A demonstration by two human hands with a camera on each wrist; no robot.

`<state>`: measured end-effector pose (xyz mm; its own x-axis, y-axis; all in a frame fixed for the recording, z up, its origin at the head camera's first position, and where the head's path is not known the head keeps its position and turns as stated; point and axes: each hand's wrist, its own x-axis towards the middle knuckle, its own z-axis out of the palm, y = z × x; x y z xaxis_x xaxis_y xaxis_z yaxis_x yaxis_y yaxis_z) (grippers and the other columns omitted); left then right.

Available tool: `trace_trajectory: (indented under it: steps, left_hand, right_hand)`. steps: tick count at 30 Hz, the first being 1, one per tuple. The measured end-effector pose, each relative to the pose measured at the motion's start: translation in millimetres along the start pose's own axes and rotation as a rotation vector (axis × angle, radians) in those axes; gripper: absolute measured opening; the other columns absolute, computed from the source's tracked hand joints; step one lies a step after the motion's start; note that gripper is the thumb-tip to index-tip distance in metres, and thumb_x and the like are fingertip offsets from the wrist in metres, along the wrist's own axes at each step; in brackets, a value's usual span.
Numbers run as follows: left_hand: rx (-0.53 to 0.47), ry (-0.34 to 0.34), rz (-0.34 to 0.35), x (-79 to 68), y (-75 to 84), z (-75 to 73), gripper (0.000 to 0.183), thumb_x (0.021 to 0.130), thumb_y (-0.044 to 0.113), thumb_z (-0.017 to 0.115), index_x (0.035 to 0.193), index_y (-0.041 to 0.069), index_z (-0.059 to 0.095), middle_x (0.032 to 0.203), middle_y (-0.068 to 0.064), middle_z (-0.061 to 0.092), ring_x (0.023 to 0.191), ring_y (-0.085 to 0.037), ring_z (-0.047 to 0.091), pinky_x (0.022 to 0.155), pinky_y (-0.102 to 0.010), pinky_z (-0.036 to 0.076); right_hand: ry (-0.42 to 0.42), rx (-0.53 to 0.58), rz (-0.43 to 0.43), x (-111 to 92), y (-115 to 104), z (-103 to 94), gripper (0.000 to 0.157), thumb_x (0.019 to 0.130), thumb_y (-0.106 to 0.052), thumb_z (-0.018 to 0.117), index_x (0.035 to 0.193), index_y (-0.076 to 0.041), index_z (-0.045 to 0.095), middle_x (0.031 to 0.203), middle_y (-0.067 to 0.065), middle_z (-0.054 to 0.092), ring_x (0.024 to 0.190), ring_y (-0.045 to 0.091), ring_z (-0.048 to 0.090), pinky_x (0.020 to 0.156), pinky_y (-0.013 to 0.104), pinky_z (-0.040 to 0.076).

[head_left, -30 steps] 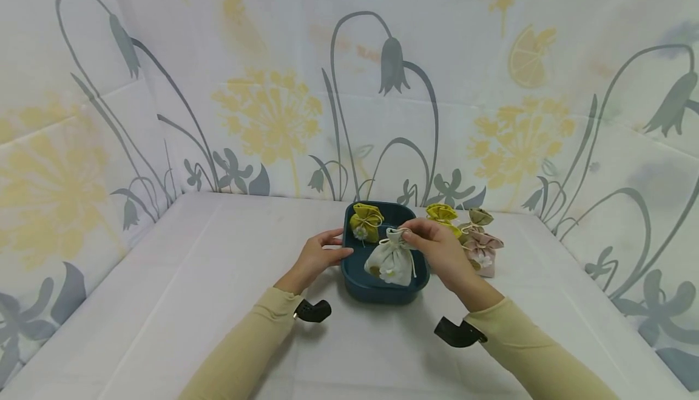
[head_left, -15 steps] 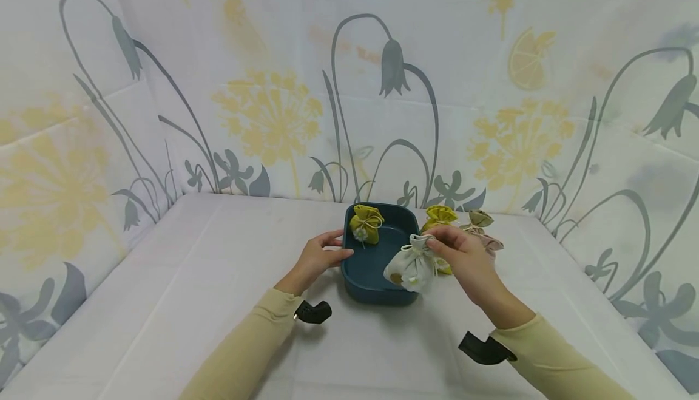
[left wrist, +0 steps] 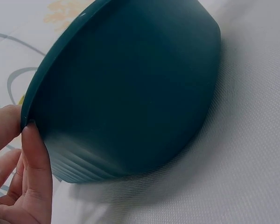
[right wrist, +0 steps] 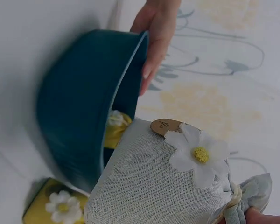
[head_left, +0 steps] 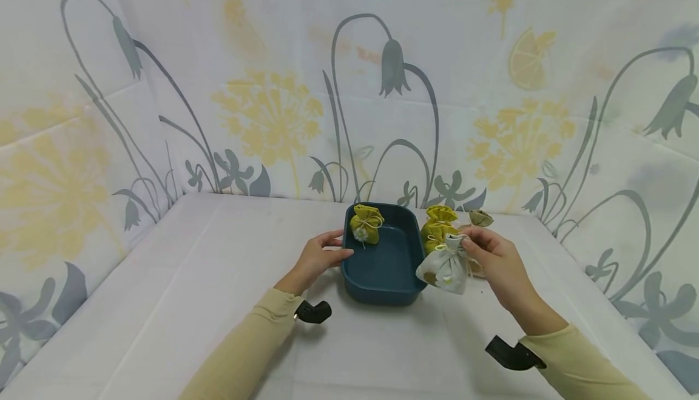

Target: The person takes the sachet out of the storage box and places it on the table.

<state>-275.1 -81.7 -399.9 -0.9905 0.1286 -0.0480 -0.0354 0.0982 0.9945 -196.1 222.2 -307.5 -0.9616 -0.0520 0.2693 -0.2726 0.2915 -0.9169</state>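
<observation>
My left hand (head_left: 318, 258) pinches the left rim of a dark teal plastic bin (head_left: 382, 294); in the left wrist view, thumb and finger (left wrist: 36, 154) are on either side of that rim. Inside the bin's far left corner is an olive-yellow drawstring pouch (head_left: 366, 224). A white drawstring pouch (head_left: 445, 269) with a daisy and brown tag hangs from my right hand (head_left: 499, 263), which pinches its gathered neck. It is off the table beside the bin's right wall. In the right wrist view its cloth body (right wrist: 158, 177) fills the foreground.
Right of the bin stand yellow pouches (head_left: 438, 230), partly behind the white one. A khaki pouch (head_left: 480, 218) shows behind my right hand, and a pink one there is mostly hidden. A patterned cloth (head_left: 273, 54) rises behind the white-covered table (head_left: 218, 254).
My right hand has carried the white pouch rightward, from over the bin to outside its right wall. The left hand and the bin have stayed in place.
</observation>
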Motion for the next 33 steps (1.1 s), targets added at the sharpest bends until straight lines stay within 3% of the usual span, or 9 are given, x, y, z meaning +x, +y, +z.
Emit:
trace_trajectory:
  steps: [12,16,20,23,25,28,30,33]
  left_hand:
    - [0.004,-0.004,-0.002,1.7,-0.5,-0.3,0.06,0.081,0.012,0.073,0.136,0.008,0.048,0.12,-0.016,0.052,0.092,-0.018,0.061,0.076,-0.032,0.054]
    - [0.009,0.008,-0.004,0.9,-0.2,1.1,0.059,0.081,0.012,0.074,0.135,0.01,0.051,0.119,-0.015,0.053,0.092,-0.019,0.061,0.076,-0.031,0.054]
    - [0.007,0.012,-0.001,1.4,-1.8,1.6,0.058,0.081,0.011,0.074,0.134,0.009,0.051,0.119,-0.016,0.053,0.093,-0.02,0.061,0.077,-0.031,0.054]
    - [0.006,0.01,0.001,1.0,-2.6,1.5,0.058,0.081,0.011,0.074,0.134,0.009,0.051,0.118,-0.016,0.053,0.093,-0.019,0.061,0.077,-0.031,0.054]
    - [0.005,0.004,0.0,-1.7,0.2,1.3,0.058,0.081,0.01,0.073,0.135,0.008,0.05,0.119,-0.016,0.053,0.093,-0.02,0.061,0.077,-0.032,0.054]
    - [0.004,-0.001,-0.002,-1.8,0.5,0.7,0.059,0.081,0.01,0.073,0.135,0.007,0.049,0.119,-0.017,0.053,0.093,-0.019,0.061,0.076,-0.032,0.054]
    - [0.006,-0.008,-0.01,-5.7,6.7,0.5,0.059,0.082,0.008,0.072,0.135,0.006,0.049,0.12,-0.018,0.052,0.094,-0.021,0.061,0.077,-0.032,0.054]
    - [0.016,-0.014,-0.013,-12.4,15.8,0.2,0.059,0.082,0.007,0.071,0.136,0.004,0.047,0.121,-0.02,0.052,0.094,-0.021,0.061,0.078,-0.032,0.054]
  right_hand:
    - [0.063,-0.052,-0.003,-2,27,-27.7,0.011,0.097,-0.01,0.05,0.101,-0.006,0.06,0.087,-0.019,0.059,0.082,-0.002,0.052,0.071,0.012,0.044]
    - [0.062,-0.07,0.033,-1,36,-35.9,0.015,0.098,-0.014,0.05,0.105,-0.005,0.06,0.092,-0.021,0.056,0.088,-0.003,0.05,0.075,0.012,0.042]
    - [0.051,-0.056,0.111,-1,44,-42.7,0.016,0.098,-0.019,0.05,0.104,-0.009,0.06,0.097,-0.024,0.054,0.098,-0.004,0.043,0.096,0.033,0.036]
    - [0.05,-0.023,0.145,0,51,-46.3,0.013,0.098,-0.022,0.051,0.101,-0.014,0.061,0.097,-0.025,0.053,0.102,-0.003,0.04,0.1,0.052,0.025]
    - [0.058,-0.015,0.141,0,56,-48.5,0.012,0.097,-0.022,0.052,0.099,-0.016,0.062,0.096,-0.025,0.054,0.101,-0.004,0.04,0.101,0.041,0.029]
    - [0.066,-0.007,0.112,1,63,-51.8,0.011,0.097,-0.021,0.052,0.096,-0.021,0.063,0.093,-0.024,0.056,0.096,-0.005,0.044,0.09,0.021,0.036]
    - [0.064,-0.002,0.112,3,66,-54.5,0.011,0.096,-0.022,0.053,0.094,-0.025,0.063,0.092,-0.025,0.056,0.094,-0.006,0.046,0.083,0.017,0.036]
    - [0.061,0.006,0.113,4,72,-57.6,0.01,0.097,-0.021,0.053,0.095,-0.024,0.063,0.088,-0.022,0.056,0.089,-0.003,0.048,0.083,0.019,0.037]
